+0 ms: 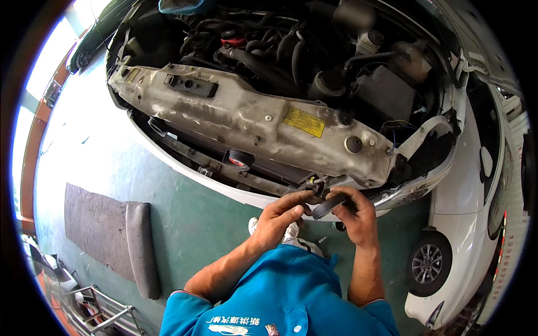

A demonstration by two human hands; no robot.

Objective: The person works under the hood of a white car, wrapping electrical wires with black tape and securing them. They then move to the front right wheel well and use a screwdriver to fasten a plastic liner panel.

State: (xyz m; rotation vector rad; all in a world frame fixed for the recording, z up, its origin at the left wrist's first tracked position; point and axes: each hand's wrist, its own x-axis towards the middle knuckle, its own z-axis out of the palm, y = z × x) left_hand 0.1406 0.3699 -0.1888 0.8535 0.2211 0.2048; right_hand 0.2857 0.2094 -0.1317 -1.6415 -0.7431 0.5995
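Observation:
In front of the car's front end, my right hand grips a dark roll that looks like black tape, seen edge-on. My left hand is beside it, thumb and fingers drawn together at the roll's left side. What lies between those left fingertips is too small to make out. Just beyond my hands, a small wire end with a yellowish part shows at the lower edge of the pale, dirty front crossmember.
Past the crossmember lies the open engine bay with hoses and reservoirs. A white bumper edge curves close to my hands. A grey mat lies on the green floor at left. Another white car stands at right.

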